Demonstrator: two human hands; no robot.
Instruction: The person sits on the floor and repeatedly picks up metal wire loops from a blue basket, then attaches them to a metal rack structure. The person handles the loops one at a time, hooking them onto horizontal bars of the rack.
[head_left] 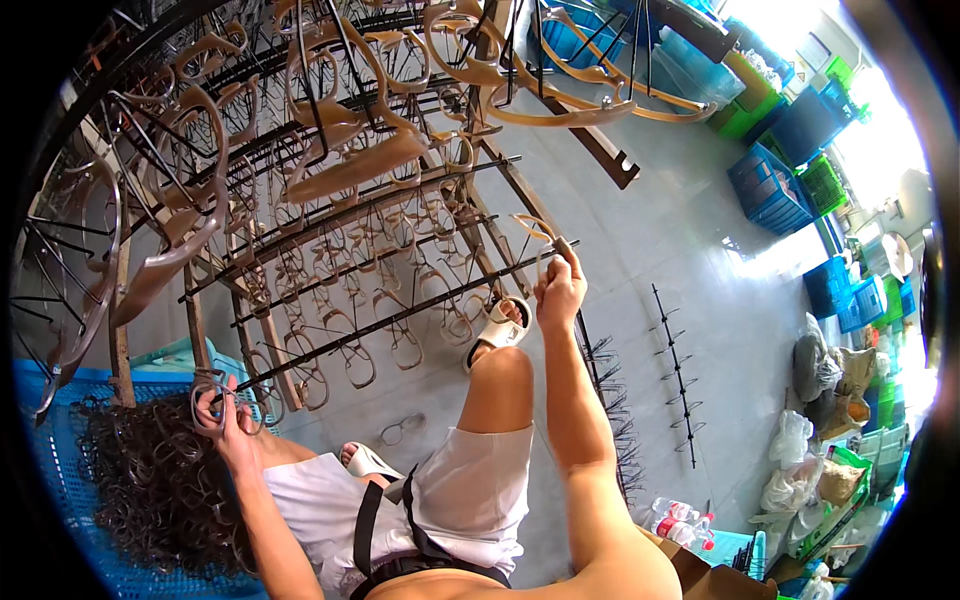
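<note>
Basket (60,485), blue, is sitting at eight o'clock, a dark tangled heap (165,480) filling it. Just beside it, the left hand (230,422) is curling its fingers tightly around an eyeglass frame (195,405), near the left end of a dark rod (430,306). That rod is slanting upward to the right from eight o'clock past the center, a row of brown frames (353,350) dangling along it. At seven o'clock, loose glasses (403,425) are lying on the floor. Well apart from the left hand, the right hand (560,292) is curling at the rod's far end, toward three o'clock; whether it is gripping the rod cannot be told. A spiked rod (676,374) is resting on the floor at four o'clock, while a blue crate (765,195) is standing at two.
</note>
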